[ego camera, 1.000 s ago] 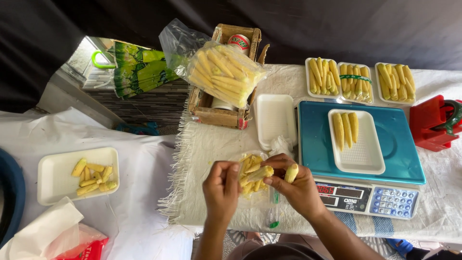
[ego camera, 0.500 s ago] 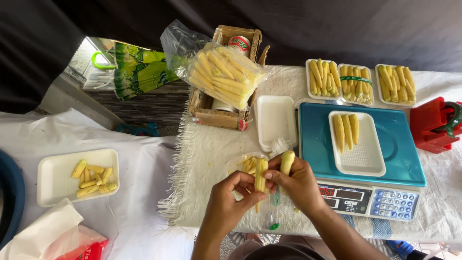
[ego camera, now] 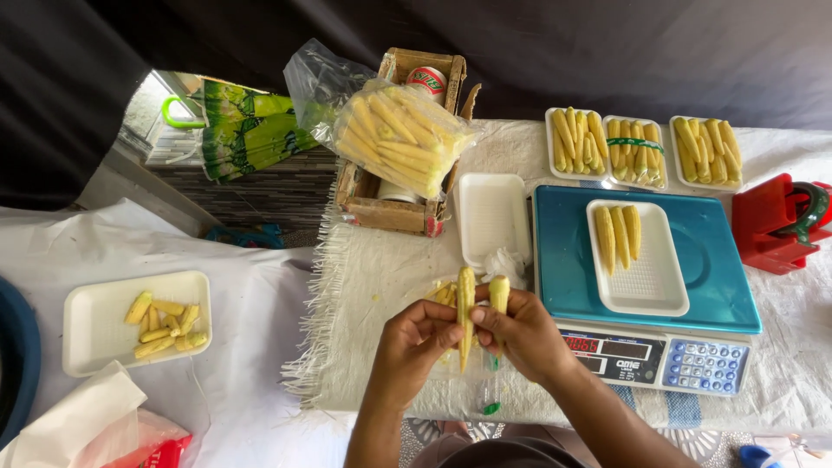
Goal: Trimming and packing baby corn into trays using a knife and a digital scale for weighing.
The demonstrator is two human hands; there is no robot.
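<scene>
Fingers of the left hand point(ego camera: 414, 347) and right hand point(ego camera: 524, 334) are pinching together around two baby corn cobs point(ego camera: 466, 303), holding them upright above the white cloth point(ego camera: 364, 277) on the table. Just right, a tray point(ego camera: 641, 290) with three cobs is sitting on the blue scale point(ego camera: 719, 286).

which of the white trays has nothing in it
The empty tray lying between the wooden crate and the blue scale. Every other white tray holds baby corn.
</scene>
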